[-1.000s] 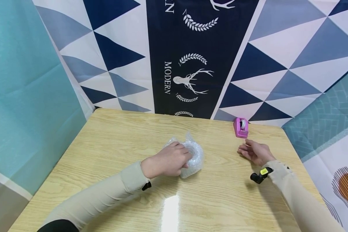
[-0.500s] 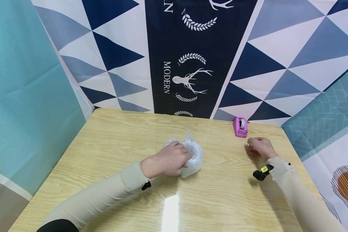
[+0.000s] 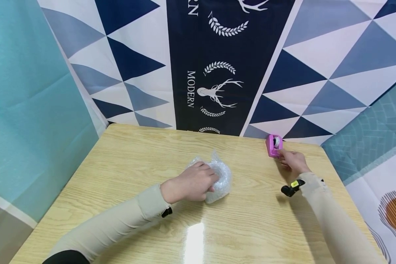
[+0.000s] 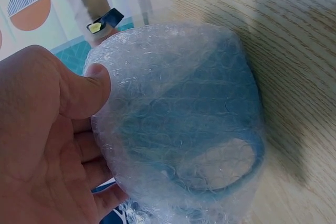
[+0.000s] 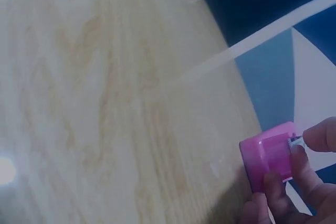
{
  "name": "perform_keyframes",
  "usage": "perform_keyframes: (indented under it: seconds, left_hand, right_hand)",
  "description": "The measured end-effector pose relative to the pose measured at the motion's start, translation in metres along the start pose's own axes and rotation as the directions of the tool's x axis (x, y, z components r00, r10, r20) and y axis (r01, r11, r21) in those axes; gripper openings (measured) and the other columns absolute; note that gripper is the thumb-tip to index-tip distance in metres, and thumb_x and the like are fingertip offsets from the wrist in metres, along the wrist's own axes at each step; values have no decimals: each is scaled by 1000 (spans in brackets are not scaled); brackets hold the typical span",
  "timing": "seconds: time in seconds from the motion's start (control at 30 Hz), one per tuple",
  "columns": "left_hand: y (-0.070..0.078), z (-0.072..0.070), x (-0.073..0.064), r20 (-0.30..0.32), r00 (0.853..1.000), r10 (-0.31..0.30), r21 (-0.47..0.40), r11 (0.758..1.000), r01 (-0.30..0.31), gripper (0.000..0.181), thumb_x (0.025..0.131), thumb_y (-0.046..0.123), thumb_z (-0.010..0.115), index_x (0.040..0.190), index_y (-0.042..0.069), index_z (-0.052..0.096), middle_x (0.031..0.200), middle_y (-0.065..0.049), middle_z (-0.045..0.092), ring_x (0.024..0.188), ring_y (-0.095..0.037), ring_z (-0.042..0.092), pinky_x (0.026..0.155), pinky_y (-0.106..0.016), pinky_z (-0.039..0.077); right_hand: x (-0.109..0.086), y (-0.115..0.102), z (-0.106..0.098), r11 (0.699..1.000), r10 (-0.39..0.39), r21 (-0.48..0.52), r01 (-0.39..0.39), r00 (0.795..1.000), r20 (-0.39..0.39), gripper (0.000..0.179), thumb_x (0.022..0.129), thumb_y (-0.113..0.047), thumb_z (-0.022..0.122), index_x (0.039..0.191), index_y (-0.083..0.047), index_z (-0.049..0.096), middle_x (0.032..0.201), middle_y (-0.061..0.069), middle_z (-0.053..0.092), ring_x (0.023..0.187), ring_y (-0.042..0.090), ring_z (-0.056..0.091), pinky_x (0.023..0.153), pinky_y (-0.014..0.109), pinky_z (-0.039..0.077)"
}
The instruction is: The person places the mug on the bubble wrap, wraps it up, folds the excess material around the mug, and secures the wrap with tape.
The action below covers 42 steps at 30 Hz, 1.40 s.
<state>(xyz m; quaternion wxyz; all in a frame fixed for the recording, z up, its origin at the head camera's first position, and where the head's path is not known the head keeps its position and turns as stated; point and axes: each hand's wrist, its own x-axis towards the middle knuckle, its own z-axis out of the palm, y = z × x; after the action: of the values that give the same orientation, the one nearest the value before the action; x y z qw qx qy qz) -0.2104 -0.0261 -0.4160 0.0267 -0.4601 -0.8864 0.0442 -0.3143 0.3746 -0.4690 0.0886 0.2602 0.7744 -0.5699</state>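
Note:
My left hand (image 3: 192,182) grips a mug (image 4: 205,98) wrapped in clear bubble wrap (image 3: 225,179). In the left wrist view the mug looks blue through the wrap, its rounded handle showing low on the right, with the thumb (image 4: 86,90) on the near side and the fingers curling behind. At the table's far right, my right hand (image 3: 294,161) is at the front of a pink tape dispenser (image 3: 270,146). Thumb and forefinger pinch the tape end (image 5: 297,141) by the cutter, while other fingers lie along the dispenser's side.
Both hands are over a light wood-grain table (image 3: 135,154). A patterned cloth wall (image 3: 211,73) rises right behind its far edge, close to the dispenser. A teal cloth (image 3: 29,91) hangs along the left side.
My right hand first drew back slightly with its fingers curling, then reached forward and left to the pink dispenser and now pinches the tape end. The left hand and wrapped mug have stayed put.

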Motion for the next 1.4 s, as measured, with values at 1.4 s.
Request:
perform_keyframes:
  seconds: [1.4]
  left_hand:
    - [0, 0, 0, 12, 1000, -10, -6, 1000, 10, 35, 103, 38, 58, 128, 15, 66, 130, 3, 69, 127, -18, 59, 115, -39, 40]
  right_hand:
    - [14, 9, -17, 972, -159, -150, 180, 978, 138, 53, 102, -30, 63, 135, 10, 54, 87, -14, 70, 85, -2, 66, 78, 17, 58]
